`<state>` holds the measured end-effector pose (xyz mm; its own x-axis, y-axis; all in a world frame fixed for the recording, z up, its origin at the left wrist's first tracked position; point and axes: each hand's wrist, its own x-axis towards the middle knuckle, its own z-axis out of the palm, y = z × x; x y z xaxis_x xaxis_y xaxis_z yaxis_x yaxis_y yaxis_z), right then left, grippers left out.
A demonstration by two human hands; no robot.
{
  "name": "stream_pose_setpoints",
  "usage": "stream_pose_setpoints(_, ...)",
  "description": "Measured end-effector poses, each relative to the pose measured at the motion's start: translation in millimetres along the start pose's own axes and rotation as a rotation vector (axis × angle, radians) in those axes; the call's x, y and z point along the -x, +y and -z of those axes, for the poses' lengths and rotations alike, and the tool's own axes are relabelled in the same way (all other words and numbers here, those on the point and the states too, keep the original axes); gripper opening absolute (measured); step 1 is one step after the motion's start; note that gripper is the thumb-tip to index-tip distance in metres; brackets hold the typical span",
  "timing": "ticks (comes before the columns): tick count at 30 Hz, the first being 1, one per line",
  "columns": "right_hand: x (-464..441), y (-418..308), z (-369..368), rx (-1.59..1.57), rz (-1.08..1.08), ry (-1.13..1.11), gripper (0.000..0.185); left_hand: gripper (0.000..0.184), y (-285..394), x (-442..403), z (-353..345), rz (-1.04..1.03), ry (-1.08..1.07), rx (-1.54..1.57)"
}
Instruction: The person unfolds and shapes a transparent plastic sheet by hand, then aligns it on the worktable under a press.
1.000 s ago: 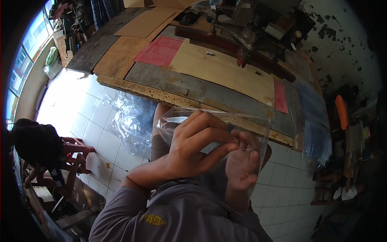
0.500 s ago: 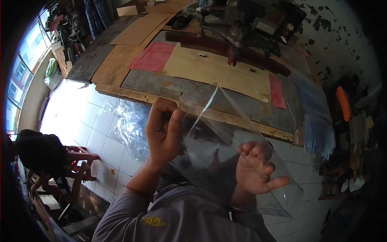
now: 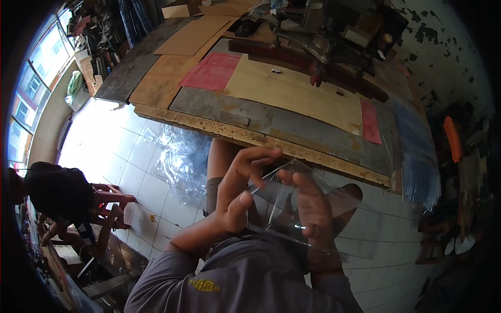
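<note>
A clear plastic sheet or sleeve (image 3: 342,208) hangs above my lap, folded, with a bright crease down its middle. My left hand (image 3: 240,190) is at its left edge, thumb and fingers spread apart; whether a fingertip touches the film, I cannot tell. Against the right part of the plastic lies my right hand (image 3: 313,206), fingers stretched upward, seen partly through the film. Both hands are just in front of the worktable's wooden edge (image 3: 255,138).
On the table lie a yellow sheet (image 3: 297,96) with pink ends and brown cardboard (image 3: 193,35). A metal press-like device (image 3: 323,44) stands behind. Plastic sleeves (image 3: 417,167) hang at the right. Crumpled plastic (image 3: 182,161) is on the floor. Another person (image 3: 60,193) is at left.
My left hand has opened from a pinch on the plastic's edge. The plastic has come down nearer my lap and folded, and my right hand has moved up and left. The view has shifted slightly.
</note>
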<state>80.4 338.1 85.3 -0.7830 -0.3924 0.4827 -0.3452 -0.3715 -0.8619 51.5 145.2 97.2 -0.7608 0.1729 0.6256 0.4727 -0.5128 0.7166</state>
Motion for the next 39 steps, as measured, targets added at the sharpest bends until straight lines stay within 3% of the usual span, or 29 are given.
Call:
stream_pose_setpoints(3, -7, -5, -5, 0.156, 0.016, -0.121, 0.098, 0.035, 19, -16, -6, 0.335, 0.135, 0.165)
stream_pose_setpoints(6, -2, -5, -14, 0.195, -0.086, -0.056, 0.103, 0.027, 22, -23, 2, 0.509, -0.028, 0.180)
stream_pose_setpoints(14, 13, -6, -33, -0.072, -0.376, 0.188, 0.114, 0.019, 13, -17, 1, 0.439, 0.037, 0.205)
stream_pose_setpoints(17, 10, -5, -26, 0.000, -0.336, 0.102, 0.108, 0.016, 12, -17, 3, 0.430, 0.031, 0.149)
stream_pose_setpoints(26, 22, 23, -11, -0.079, 0.202, 0.153, 0.080, 0.014, 12, -11, 17, 0.289, 0.148, 0.163)
stream_pose_setpoints(29, 16, 9, -11, -0.069, 0.070, 0.140, 0.071, 0.015, 7, -7, 23, 0.282, 0.190, 0.176)
stream_pose_setpoints(39, 21, 20, 6, -0.189, 0.239, 0.134, 0.066, 0.014, -2, 0, 36, 0.284, 0.289, 0.206)
